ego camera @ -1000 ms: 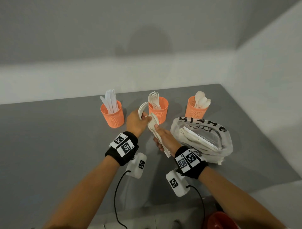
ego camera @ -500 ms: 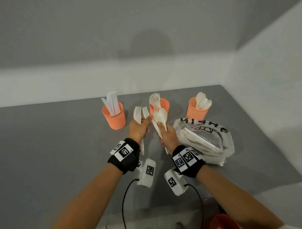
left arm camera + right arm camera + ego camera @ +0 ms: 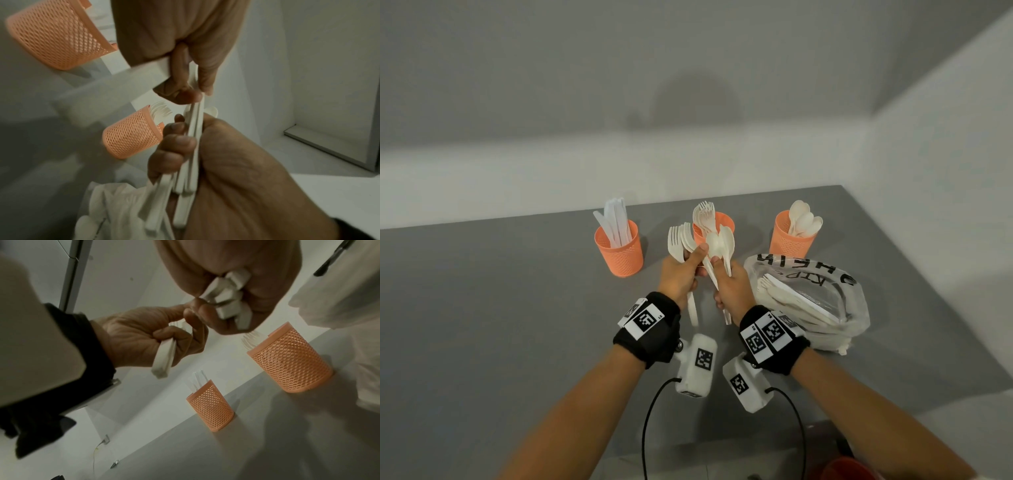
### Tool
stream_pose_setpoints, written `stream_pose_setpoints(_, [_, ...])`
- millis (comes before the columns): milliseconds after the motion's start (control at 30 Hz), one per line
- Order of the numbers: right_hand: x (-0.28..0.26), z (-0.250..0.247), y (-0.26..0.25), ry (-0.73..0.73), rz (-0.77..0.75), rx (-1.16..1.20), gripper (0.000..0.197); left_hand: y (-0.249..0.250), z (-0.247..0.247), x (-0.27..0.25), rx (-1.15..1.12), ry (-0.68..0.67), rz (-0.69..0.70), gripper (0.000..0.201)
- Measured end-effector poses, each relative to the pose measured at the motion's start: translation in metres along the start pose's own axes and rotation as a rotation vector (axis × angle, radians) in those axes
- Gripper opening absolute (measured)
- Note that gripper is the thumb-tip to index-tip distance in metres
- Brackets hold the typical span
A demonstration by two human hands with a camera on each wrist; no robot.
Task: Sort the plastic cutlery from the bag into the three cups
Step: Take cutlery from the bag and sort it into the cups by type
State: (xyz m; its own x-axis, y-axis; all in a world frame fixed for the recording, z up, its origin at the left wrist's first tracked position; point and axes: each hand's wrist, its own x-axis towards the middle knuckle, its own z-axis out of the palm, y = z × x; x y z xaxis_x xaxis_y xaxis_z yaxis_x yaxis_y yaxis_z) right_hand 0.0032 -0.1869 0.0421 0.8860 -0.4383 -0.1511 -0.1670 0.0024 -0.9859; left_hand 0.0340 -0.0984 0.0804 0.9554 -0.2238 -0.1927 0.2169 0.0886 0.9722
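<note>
Three orange mesh cups stand in a row: the knife cup (image 3: 619, 253) on the left, the fork cup (image 3: 717, 222) in the middle, the spoon cup (image 3: 789, 240) on the right. My left hand (image 3: 693, 262) grips a few white forks (image 3: 676, 241) upright, and its thumb touches the bundle in my right hand. My right hand (image 3: 720, 269) grips a bundle of spoons and other cutlery (image 3: 719, 243) just in front of the fork cup. The clear plastic bag (image 3: 825, 308) with more cutlery lies to the right. The right wrist view shows the handle ends (image 3: 228, 293) sticking out of my right fist.
The grey table (image 3: 500, 308) meets a white wall at the back and at the right. Its front edge runs under my forearms. Something red (image 3: 849, 469) sits below that edge at the lower right. Camera cables hang from both wrists.
Both hands rose and turned the cutlery upright. The left hand drew the forks out of the bundle to the left, and its thumb is back on the right hand's bundle.
</note>
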Motion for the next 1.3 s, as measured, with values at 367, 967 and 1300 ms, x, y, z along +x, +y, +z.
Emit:
stream_pose_setpoints(367, [0.007,-0.008,-0.001,0.046,-0.164,-0.126,0.038,0.007,0.018,0.007,-0.011,0.091,0.009,0.023])
stream_pose_setpoints(967, [0.086,-0.151,-0.097,0.12,-0.096,0.029,0.03,0.038,0.028,0.085,0.108,0.053,0.213,0.03])
stream_pose_setpoints(1300, [0.163,-0.16,-0.11,0.305,-0.257,0.261,0.041,0.061,0.044,0.151,-0.036,0.256,0.372,0.008])
